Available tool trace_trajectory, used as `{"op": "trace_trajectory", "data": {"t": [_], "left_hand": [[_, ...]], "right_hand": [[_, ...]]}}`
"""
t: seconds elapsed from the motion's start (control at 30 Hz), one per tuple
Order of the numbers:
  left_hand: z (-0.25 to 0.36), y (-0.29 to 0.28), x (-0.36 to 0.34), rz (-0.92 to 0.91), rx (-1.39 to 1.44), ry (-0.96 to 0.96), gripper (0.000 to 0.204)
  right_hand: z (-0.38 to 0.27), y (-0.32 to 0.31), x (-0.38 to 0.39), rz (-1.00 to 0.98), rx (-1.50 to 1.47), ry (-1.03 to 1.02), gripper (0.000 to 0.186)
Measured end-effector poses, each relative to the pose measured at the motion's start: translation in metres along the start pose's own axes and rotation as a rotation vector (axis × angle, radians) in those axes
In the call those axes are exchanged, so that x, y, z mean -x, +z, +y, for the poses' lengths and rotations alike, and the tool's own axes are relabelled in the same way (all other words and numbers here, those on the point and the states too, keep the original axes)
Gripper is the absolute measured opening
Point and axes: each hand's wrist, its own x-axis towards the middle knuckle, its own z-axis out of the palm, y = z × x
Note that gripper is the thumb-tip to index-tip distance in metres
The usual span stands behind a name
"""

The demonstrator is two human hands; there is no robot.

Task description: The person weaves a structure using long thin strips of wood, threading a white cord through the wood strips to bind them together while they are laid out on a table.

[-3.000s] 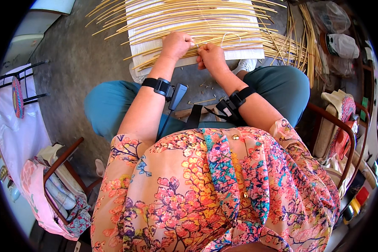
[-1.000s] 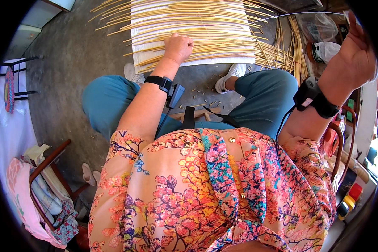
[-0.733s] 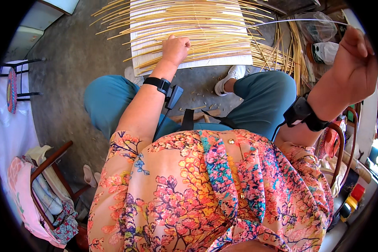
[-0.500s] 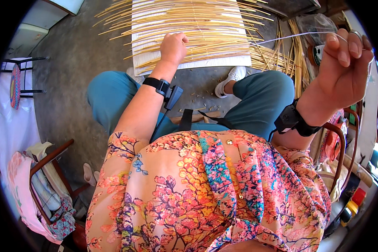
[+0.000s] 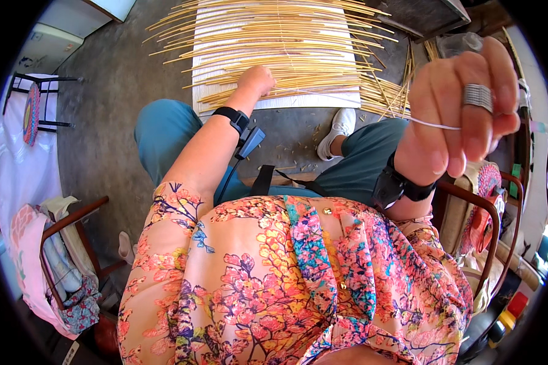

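Note:
Long thin yellow reed stalks (image 5: 243,38) lie side by side across a white board (image 5: 347,58) on the floor in front of me. A thin stitched line of white thread crosses them near the middle. My left hand (image 5: 256,81) is closed over the nearest stalks; its fingertips are hidden, so what it pinches cannot be made out. From beside it a white string (image 5: 429,124) stretches right to my right hand (image 5: 460,106), raised close to the camera. The string passes between the curled fingers of that hand, which wears a wide silver ring (image 5: 478,96).
Loose stalks (image 5: 386,91) spread past the board's right edge. A small stool (image 5: 33,114) stands at far left, a chair with folded cloths (image 5: 67,261) at lower left. A brown chair arm (image 5: 478,204) curves by my right elbow. Plant scraps litter the floor (image 5: 295,146).
My right hand has come inward to the left and nearer the camera, with the string still in it. My left hand stays at the near stalks, while the whole view has shifted a little.

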Motion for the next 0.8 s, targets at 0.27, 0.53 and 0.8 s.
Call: {"op": "trace_trajectory", "data": {"t": [0.27, 0.53, 0.8], "left_hand": [[-0.018, 0.0, 0.016, 0.118, 0.11, 0.17, 0.014], [-0.014, 0.008, 0.034, 0.327, 0.178, 0.224, 0.011], [-0.001, 0.007, 0.041, 0.31, 0.413, 0.202, 0.015]], "right_hand": [[0.111, -0.148, 0.045, 0.605, 0.871, 0.497, 0.01], [0.183, -0.2, 0.093, 0.462, 1.926, 0.504, 0.008], [0.182, -0.195, 0.098, 0.199, 2.073, 0.511, 0.009]]}}
